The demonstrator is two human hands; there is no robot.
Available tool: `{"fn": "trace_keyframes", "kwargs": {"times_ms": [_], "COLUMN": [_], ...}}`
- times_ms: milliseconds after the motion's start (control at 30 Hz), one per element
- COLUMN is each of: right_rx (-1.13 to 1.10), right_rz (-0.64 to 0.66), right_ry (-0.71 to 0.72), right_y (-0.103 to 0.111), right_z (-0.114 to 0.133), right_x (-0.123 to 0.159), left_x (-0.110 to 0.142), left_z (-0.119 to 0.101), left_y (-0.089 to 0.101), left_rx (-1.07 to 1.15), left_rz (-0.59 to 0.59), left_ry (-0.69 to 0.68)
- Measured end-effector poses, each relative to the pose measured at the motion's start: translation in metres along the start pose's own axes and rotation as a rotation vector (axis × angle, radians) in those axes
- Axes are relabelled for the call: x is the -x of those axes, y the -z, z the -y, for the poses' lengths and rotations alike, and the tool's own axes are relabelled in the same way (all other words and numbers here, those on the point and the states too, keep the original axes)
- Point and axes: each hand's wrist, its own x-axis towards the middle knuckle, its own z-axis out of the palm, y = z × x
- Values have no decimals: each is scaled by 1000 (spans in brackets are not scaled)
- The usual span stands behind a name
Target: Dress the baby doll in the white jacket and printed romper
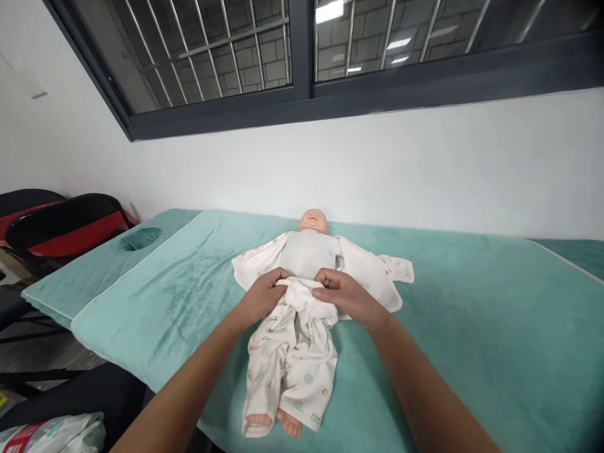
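A baby doll (313, 221) lies on its back with its head toward the wall and its feet toward me. White baby pants (309, 377) with small green prints cover its legs, and the toes stick out at the cuffs. My left hand (265, 292) pinches the waistband on the left side. On the right side, my right hand (346, 294) grips the same waistband, its fingers curled over the cloth. A white baby shirt (365, 264) lies spread open beneath the doll, its sleeves out to both sides. The doll's pale grey torso (309, 251) is uncovered above the pants.
Teal cloth covers the bed (472, 327), which has a round hole (140, 239) at its left end. Black and red chairs (70, 226) stand at the left. A plastic package (56, 434) sits at the lower left. Behind are a white wall and a barred window (302, 100).
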Motion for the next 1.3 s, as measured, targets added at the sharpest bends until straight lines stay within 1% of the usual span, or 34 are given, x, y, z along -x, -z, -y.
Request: {"fn": "trace_keyframes", "kwargs": {"times_ms": [100, 167, 233, 300, 367, 433, 467, 567, 600, 633, 667, 700, 767, 867, 933, 1000, 1067, 1133, 1200, 1300], "right_rx": [103, 189, 252, 307, 366, 438, 473, 568, 588, 593, 579, 550, 497, 509, 512, 470, 390, 310, 267, 296], "right_rz": [53, 102, 129, 110, 24, -104, -191, -495, -578, -636, -664, -665, -636, -573, -536, -527, -549, -569, -565, -511], "right_ry": [-23, -53, -90, -109, -81, -21, 13, 83, 97, 110, 123, 137, 189, 318, 352, 312, 240, 167, 117, 115], "right_y": [11, 19, 27, 33, 34, 31, 30, 25, 24, 24, 23, 22, 19, 13, 11, 10, 11, 12, 16, 21], "right_z": [2, 1, -1, -3, -5, -8, -10, -22, -26, -30, -33, -36, -38, -37, -37, -39, -44, -50, -55, -58], "right_x": [4, 6, 8, 10, 10, 7, 6, -2, -5, -7, -10, -11, -13, -13, -12, -12, -14, -16, -18, -16], "left_x": [3, 4, 4, 3, 0, -6, -9, -22, -25, -28, -30, -32, -33, -31, -29, -28, -27, -27, -27, -29], "left_z": [-1, -2, 0, 7, 16, 27, 32, 43, 45, 47, 48, 50, 53, 58, 61, 63, 65, 68, 71, 76], "left_y": [20, 33, 42, 45, 44, 41, 40, 40, 40, 40, 38, 35, 25, 7, 0, 2, 8, 14, 19, 21], "left_rx": [15, 1, -3, -8, 6, 38, 59, 129, 148, 156, 150, 137, 116, 89, 82, 122, 193, 255, 296, 325], "left_rz": [172, 269, 307, 285, 233, 133, 39, -309, -383, -413, -404, -371, -334, -344, -349, -298, -201, -101, -41, -22], "left_ry": [36, 34, 26, 25, 34, 23, 14, -1, 0, 2, 2, 2, 8, -11, -34, -19, 14, 6, -67, -210]}}
